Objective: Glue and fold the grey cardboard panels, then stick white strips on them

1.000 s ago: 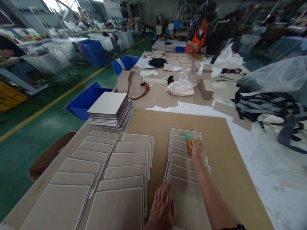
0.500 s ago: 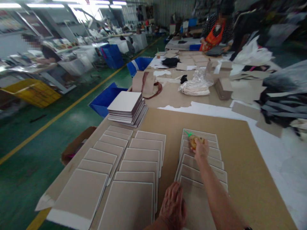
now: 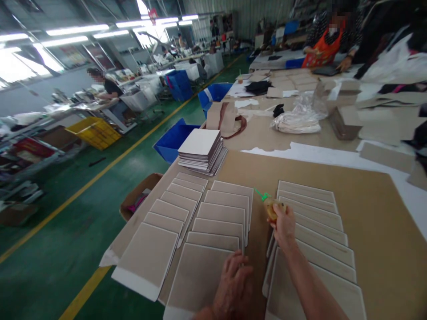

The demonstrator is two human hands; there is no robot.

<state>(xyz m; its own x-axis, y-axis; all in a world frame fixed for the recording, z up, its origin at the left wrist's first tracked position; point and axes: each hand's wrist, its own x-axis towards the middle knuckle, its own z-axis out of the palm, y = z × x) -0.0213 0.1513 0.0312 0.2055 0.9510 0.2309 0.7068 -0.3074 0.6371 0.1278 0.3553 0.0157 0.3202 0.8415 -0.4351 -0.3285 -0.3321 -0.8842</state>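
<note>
My right hand [image 3: 284, 224] is closed around a squeeze bottle [image 3: 271, 210] with amber contents and a thin green nozzle. The nozzle points away to the left, over the gap between the middle and right rows of beige panels. Below it, my left hand [image 3: 232, 284] rests at the right edge of the front panel in the middle row [image 3: 207, 266], fingers loosely bent and apart, with no object visible in them. The right row [image 3: 320, 284] lies partly under my right forearm. Each row is fanned out in overlapping steps; a left row [image 3: 147, 253] runs alongside.
A stack of panels [image 3: 200, 144] stands at the table's far left. Beyond are a plastic-wrapped white bundle [image 3: 296, 122] and a brown strap [image 3: 238, 129]. Blue bins [image 3: 173, 140] and a cardboard box [image 3: 136, 195] sit beside the table. A person in an orange apron [image 3: 325, 51] works at the back.
My right hand has drawn the bottle off the right row's far panels into the gap to their left. My left hand has left the right row for the middle row. The view has swung left.
</note>
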